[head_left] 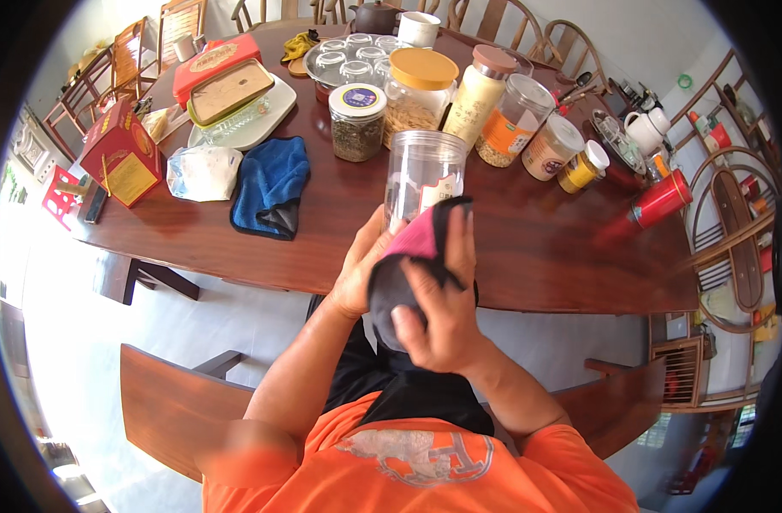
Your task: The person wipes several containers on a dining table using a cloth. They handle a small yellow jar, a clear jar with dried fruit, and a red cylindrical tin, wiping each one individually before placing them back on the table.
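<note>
The empty clear plastic jar [422, 175], lidless, is held tilted above the near edge of the dark wooden table [528, 248], in front of the person's chest. The left hand [357, 272] is curled around the jar's lower part from the left and grips it. The right hand [446, 321] is closed over a dark grey cloth with a pink face [412, 256] and presses it against the jar's lower wall and base.

Procedure for the wiping step, as judged from this view:
- Grip the jar firmly with the left hand, since the smooth plastic wall can slip under the rubbing pressure.
- Turn the jar in short stages so that the cloth covers the whole circumference, including the paper label area.
- Keep the cloth bunched flat under the fingers; a loose corner hangs below the hand and may drag.
- Work over the lap or table edge, clear of the row of filled jars, among them the yellow-lidded clear jar [418, 94] and the short jar with a white lid [357, 121].

A folded blue cloth [271, 184] lies on the table to the left, well apart from the hands.
</note>
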A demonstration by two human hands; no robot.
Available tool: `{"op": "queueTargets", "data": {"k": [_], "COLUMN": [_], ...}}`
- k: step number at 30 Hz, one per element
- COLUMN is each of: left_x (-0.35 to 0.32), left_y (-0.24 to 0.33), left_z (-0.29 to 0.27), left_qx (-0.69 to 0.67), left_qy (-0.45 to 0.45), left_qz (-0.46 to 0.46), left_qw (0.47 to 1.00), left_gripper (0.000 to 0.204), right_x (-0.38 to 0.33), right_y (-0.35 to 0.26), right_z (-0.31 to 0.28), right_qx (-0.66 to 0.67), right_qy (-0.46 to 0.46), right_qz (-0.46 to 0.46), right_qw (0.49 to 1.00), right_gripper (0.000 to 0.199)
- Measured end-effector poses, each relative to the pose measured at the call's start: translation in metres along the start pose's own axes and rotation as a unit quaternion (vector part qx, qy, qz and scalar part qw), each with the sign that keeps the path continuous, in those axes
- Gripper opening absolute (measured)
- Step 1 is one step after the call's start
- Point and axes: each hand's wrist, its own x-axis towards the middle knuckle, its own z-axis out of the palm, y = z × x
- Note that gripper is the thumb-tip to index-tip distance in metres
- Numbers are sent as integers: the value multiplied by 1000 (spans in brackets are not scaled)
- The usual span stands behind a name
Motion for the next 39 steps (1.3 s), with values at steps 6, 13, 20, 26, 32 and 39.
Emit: {"op": "queueTargets", "data": {"k": [6,13,20,26,32,39], "left_x": [0,-2,7,4,6,7], "left_y": [-16,-17,-8,-12,-5,-13], "left_z": [-20,-3,19,10,14,3], "left_qx": [201,104,17,38,-33,48], "left_qy": [-47,33,66,94,82,21], "left_qz": [164,77,136,160,88,109], "left_qw": [965,991,988,982,992,993], "left_gripper": [67,59,72,68,72,78], "right_x": [34,89,62,-1,4,70], "right_y": [3,50,66,22,10,42], "right_z": [-8,-2,18,15,5,0], "right_qx": [-68,-14,540,165,-58,-53], "right_qy": [-28,42,109,49,-25,8], "right_qz": [-29,9,239,145,11,2], "right_qw": [997,999,800,974,998,999], "right_gripper": [39,52,58,64,43,52]}}
